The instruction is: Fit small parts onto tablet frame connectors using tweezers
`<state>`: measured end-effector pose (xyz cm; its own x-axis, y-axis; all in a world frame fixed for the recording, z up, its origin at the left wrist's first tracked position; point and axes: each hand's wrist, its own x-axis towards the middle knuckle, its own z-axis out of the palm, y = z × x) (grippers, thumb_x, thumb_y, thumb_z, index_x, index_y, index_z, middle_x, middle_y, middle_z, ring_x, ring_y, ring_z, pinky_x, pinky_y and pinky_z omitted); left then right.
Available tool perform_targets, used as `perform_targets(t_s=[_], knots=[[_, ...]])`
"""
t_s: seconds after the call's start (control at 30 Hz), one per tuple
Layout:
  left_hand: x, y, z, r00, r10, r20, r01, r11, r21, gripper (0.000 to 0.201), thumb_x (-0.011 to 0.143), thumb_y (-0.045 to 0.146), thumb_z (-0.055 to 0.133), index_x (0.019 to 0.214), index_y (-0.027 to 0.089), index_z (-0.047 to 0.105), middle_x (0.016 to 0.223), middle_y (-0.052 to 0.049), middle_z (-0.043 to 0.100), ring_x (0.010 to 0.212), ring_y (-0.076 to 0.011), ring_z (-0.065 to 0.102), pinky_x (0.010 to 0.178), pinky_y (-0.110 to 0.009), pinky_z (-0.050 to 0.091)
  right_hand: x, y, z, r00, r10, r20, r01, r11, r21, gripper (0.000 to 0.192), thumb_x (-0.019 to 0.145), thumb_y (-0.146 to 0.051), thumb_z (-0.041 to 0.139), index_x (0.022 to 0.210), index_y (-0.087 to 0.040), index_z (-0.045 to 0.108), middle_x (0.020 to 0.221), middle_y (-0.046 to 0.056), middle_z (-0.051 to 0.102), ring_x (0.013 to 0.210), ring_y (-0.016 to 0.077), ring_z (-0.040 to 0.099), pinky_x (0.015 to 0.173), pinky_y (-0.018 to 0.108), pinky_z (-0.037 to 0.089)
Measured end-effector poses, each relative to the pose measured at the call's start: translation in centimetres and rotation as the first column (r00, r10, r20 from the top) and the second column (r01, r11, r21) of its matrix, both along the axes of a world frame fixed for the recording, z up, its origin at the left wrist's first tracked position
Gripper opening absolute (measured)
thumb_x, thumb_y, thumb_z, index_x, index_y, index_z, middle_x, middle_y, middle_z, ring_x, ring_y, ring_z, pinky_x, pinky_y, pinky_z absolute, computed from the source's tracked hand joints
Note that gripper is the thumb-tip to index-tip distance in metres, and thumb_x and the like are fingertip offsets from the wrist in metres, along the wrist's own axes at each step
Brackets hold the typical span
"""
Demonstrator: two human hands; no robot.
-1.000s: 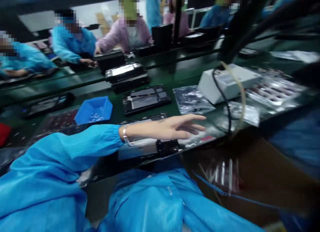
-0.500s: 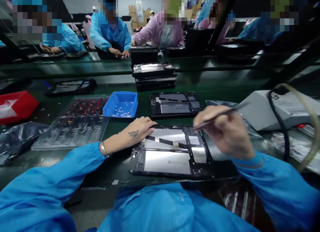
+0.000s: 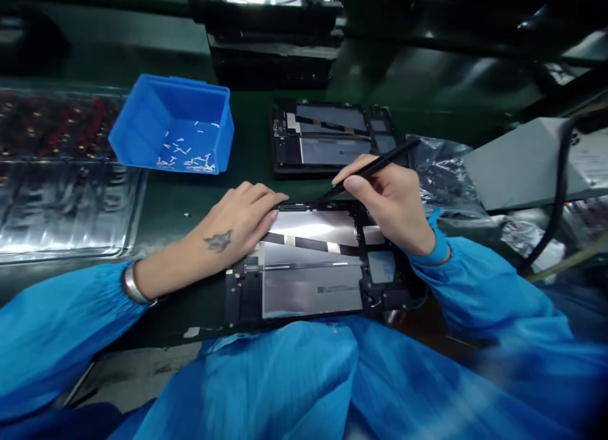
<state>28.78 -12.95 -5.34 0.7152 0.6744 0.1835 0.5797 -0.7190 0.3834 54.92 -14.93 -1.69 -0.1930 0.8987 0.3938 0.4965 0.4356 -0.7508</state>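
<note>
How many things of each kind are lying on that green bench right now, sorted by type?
Opened tablets lying flat: 2, one under the left hand at, one behind at
Blue bin: 1
Black tweezers in the right hand: 1
Grey box: 1
Clear parts tray: 1
Total: 6, leaving out the dark stack at the back and the crumpled bags.

head-worn view, steeply down, close

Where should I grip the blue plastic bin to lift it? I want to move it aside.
Probably by the blue plastic bin's two side walls, from above: it stands upright and open-topped, with small white bits on its floor.
</note>
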Motion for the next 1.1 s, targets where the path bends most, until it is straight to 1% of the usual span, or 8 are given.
perform_targets(t_s=[0.1,0.27,0.33,0.53,0.67,0.77,0.93,1.1], knots=[[0.05,-0.17,0.08,1.000,-0.004,0.007,0.004,1.000,-0.006,0.039,0.106,0.030,0.036,0.134,0.012,0.057,0.120,-0.011,0.064,0.106,-0.0268,0.058,0.091,-0.044,0.049,0.07,-0.09,-0.02,0.997,0.031,0.065,-0.029,0.999,-0.032,0.024,0.098,-0.040,0.062,0.090,-0.019,0.072,0.088,0.002,0.071,0.079,0.0137,0.067,0.063,0.023,0.054],[0.10,-0.28,0.05,1.000,0.018,-0.003,-0.018,1.000,-0.005,0.039,0.106,0.031,0.035,0.134,0.014,0.057,0.121,-0.010,0.065,0.107,-0.0260,0.057,0.089,-0.042,0.048,0.04,-0.12,-0.27,0.997,0.067,-0.030,-0.072,0.980,-0.187,0.027,0.095,-0.046,0.064,0.093,-0.020,0.071,0.093,0.002,0.068,0.078,0.0146,0.068,0.066,0.026,0.058],[0.10,-0.23,-0.01,1.000,0.014,0.001,-0.014,1.000,-0.010,0.039,0.107,0.032,0.034,0.134,0.014,0.057,0.121,-0.010,0.065,0.107,-0.0259,0.057,0.090,-0.042,0.048,0.01,-0.16,-0.27,0.997,0.069,-0.027,-0.073,0.973,-0.218,0.028,0.095,-0.047,0.064,0.093,-0.020,0.072,0.097,0.003,0.069,0.080,0.0152,0.068,0.067,0.027,0.059],[0.07,-0.12,-0.27,1.000,0.012,0.003,-0.012,1.000,-0.009,0.040,0.107,0.032,0.033,0.134,0.014,0.057,0.121,-0.010,0.065,0.108,-0.0263,0.057,0.091,-0.042,0.047,-0.05,-0.06,-0.11,0.995,0.081,0.062,-0.068,0.981,-0.184,0.027,0.096,-0.045,0.063,0.093,-0.020,0.072,0.099,0.004,0.071,0.082,0.0155,0.067,0.065,0.026,0.056],[0.08,-0.23,-0.26,1.000,0.007,0.006,-0.007,1.000,-0.015,0.040,0.107,0.031,0.034,0.135,0.014,0.056,0.121,-0.010,0.064,0.108,-0.0258,0.057,0.091,-0.042,0.047,0.01,-0.01,-0.04,0.992,0.084,0.097,-0.066,0.982,-0.177,0.026,0.096,-0.045,0.063,0.095,-0.020,0.072,0.100,0.004,0.072,0.086,0.0169,0.068,0.067,0.027,0.056],[0.10,-0.27,-0.17,1.000,0.005,0.007,-0.004,1.000,-0.014,0.040,0.107,0.031,0.034,0.135,0.014,0.056,0.120,-0.009,0.064,0.106,-0.0255,0.056,0.090,-0.041,0.046,0.14,-0.02,-0.07,0.994,0.085,0.069,-0.069,0.976,-0.209,0.027,0.095,-0.046,0.064,0.098,-0.020,0.072,0.102,0.004,0.071,0.087,0.0176,0.069,0.071,0.028,0.058],[0.12,-0.17,-0.13,1.000,0.012,0.012,-0.011,1.000,-0.013,0.040,0.107,0.031,0.033,0.133,0.014,0.057,0.119,-0.009,0.065,0.105,-0.0253,0.056,0.090,-0.041,0.047,0.22,-0.04,-0.12,0.997,0.064,-0.049,-0.074,0.967,-0.243,0.030,0.093,-0.050,0.067,0.097,-0.020,0.071,0.097,0.004,0.069,0.082,0.0161,0.069,0.074,0.029,0.062],[0.12,-0.17,-0.13,1.000,0.008,0.016,-0.008,1.000,-0.014,0.039,0.106,0.031,0.033,0.133,0.014,0.058,0.120,-0.010,0.065,0.107,-0.0255,0.057,0.091,-0.041,0.047,0.31,-0.04,-0.18,0.996,0.082,0.030,-0.074,0.973,-0.219,0.030,0.094,-0.050,0.065,0.095,-0.021,0.072,0.099,0.005,0.071,0.085,0.0182,0.069,0.072,0.030,0.060]])
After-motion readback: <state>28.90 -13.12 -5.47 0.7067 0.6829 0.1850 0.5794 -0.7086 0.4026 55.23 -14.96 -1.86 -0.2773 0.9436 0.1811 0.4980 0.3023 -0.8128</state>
